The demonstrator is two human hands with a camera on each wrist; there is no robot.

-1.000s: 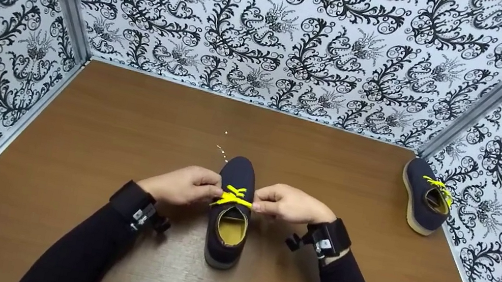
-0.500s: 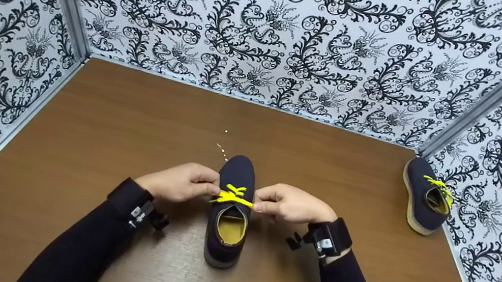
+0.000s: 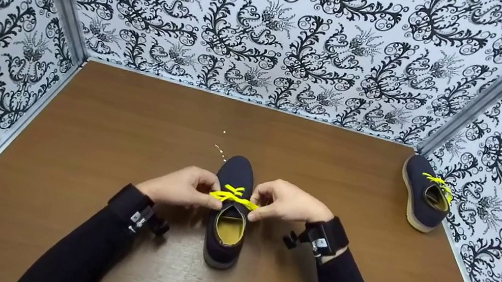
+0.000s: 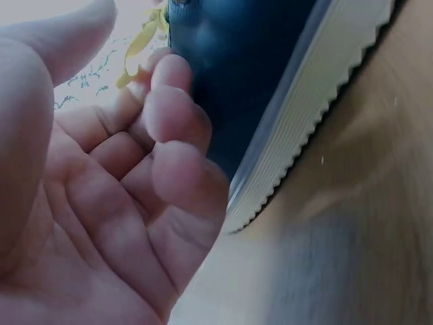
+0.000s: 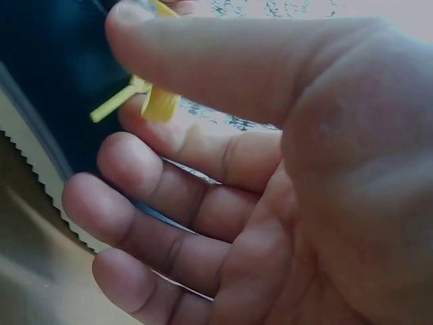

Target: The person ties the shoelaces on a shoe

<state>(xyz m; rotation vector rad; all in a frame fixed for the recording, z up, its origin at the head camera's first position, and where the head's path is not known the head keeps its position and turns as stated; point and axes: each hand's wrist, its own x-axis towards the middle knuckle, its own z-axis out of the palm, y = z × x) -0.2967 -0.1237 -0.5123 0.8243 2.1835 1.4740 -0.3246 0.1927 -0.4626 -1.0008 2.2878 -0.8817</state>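
Observation:
A dark navy shoe stands upright on the table, toe pointing away, its yellow shoelace tied in a bow. My left hand is at the shoe's left side, fingers loosely bent by the left loop. In the left wrist view, a gap shows between thumb and fingers beside the yellow loop. My right hand is at the other side, thumb spread from the fingers near the shoe's opening. A yellow loop lies over the right index finger, unpinched, in the right wrist view.
A matching shoe with a yellow bow leans at the right wall. Patterned panels enclose the brown table at the back and sides. Small white marks lie beyond the toe.
Both hands pinched the bow's loops and drew them outward earlier. Now thumbs and fingers have parted from the loops, both thumbs have come nearer the shoe's opening, and the lace looks slacker.

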